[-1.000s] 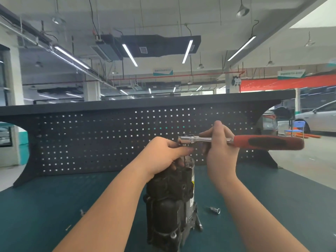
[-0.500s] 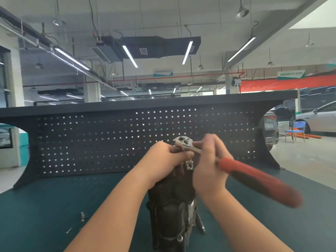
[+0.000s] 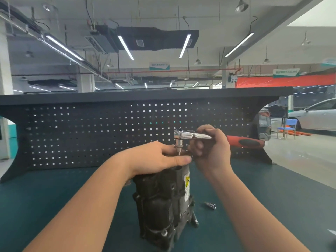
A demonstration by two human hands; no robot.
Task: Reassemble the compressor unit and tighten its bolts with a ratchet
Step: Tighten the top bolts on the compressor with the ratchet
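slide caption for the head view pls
Right hand holds ratchet above compressor steadied by left hand.

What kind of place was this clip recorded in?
Most likely a car repair workshop or training garage: a workbench with a black pegboard back, a compressor unit being worked on with a ratchet, and a parked white car behind.
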